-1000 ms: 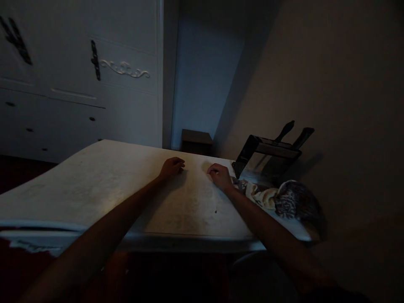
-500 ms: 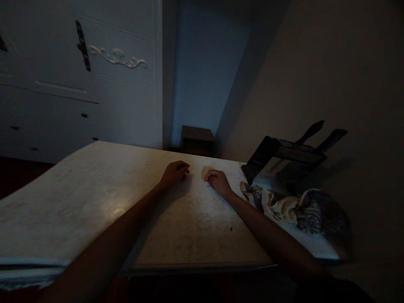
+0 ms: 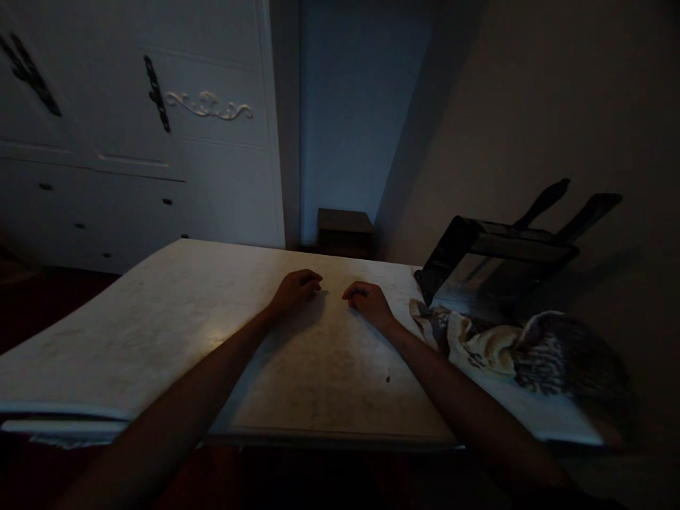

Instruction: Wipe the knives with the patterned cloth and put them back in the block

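Observation:
My left hand (image 3: 297, 289) rests on the white, mottled tabletop (image 3: 319, 389), fingers loosely bent and a small gap between thumb and fingertips. Facing it across a short stretch of table is my right hand (image 3: 368, 301), also loosely curled, its thumb and forefinger slightly apart. I see nothing held in either hand, though the dim light hides the palms. A small dark speck (image 3: 387, 379) marks the table below my right hand.
At the right, a black rack (image 3: 462, 241) with dark handles (image 3: 542, 202) stands against the wall. A crumpled patterned cloth (image 3: 494, 347) lies before it. Beyond the table are a white cabinet (image 3: 223, 177) with dark handles and a small brown box-like stand (image 3: 345, 223).
The view has shifted slightly, so the cabinet and rack sit farther right. A pale yellowish round patch beside my right hand no longer shows. Both hands keep nearly the same pose.

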`<action>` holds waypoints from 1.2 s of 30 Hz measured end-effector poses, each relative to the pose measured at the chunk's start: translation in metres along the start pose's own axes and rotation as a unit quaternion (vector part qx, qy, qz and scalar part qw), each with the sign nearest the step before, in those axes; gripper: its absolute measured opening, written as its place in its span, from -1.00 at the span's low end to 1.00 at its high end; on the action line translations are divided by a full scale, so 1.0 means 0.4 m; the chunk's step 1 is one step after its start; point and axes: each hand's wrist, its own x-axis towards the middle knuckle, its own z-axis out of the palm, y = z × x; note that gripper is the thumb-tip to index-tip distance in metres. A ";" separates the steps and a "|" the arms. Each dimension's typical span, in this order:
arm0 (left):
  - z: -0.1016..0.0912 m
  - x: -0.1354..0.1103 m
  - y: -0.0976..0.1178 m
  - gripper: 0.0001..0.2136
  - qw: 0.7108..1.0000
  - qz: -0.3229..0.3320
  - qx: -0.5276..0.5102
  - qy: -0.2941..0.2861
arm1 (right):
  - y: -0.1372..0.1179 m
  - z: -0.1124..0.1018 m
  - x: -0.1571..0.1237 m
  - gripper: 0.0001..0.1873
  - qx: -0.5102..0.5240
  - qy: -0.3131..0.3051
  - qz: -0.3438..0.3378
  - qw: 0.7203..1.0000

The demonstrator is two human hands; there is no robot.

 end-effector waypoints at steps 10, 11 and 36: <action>0.001 0.001 -0.011 -0.75 1.000 -0.009 0.001 0.010 | -0.023 0.011 -0.022 -0.69 -0.032 -0.051 -0.011 0.998; 0.002 0.001 -0.012 -0.75 1.000 -0.009 0.000 0.010 | -0.023 0.011 -0.023 -0.69 -0.035 -0.051 -0.011 0.998; 0.002 -0.010 -0.009 -0.76 1.000 0.007 -0.004 0.003 | -0.010 0.008 -0.021 -0.69 -0.068 -0.060 -0.038 0.995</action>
